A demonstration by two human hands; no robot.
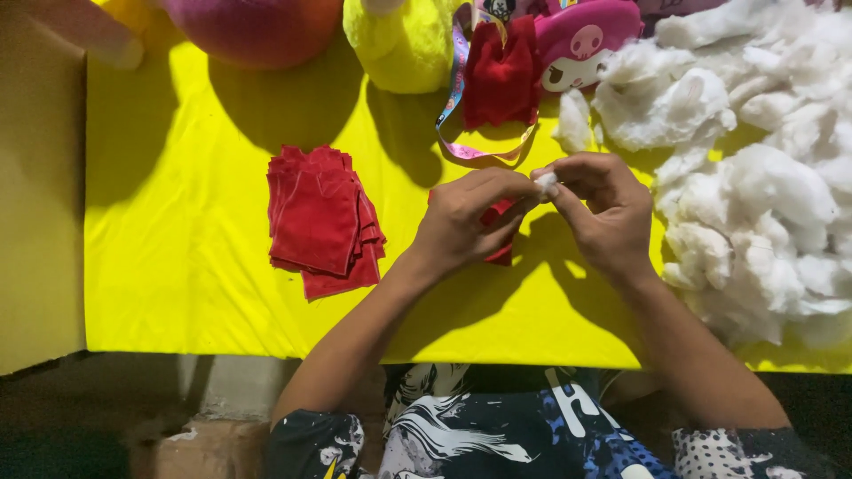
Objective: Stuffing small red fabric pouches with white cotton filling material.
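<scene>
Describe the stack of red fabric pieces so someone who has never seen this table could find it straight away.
Start from the yellow cloth that covers the table. The stack of red fabric pieces lies flat on it, to the left of the left hand. Unlike the red pouch standing at the far edge among the plush toys, it is a flat, loose pile that neither hand touches.

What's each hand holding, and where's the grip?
Left hand grips a small red cloth piece in its middle; right hand pinches a white stuffing tuft at its fingertips.
</scene>
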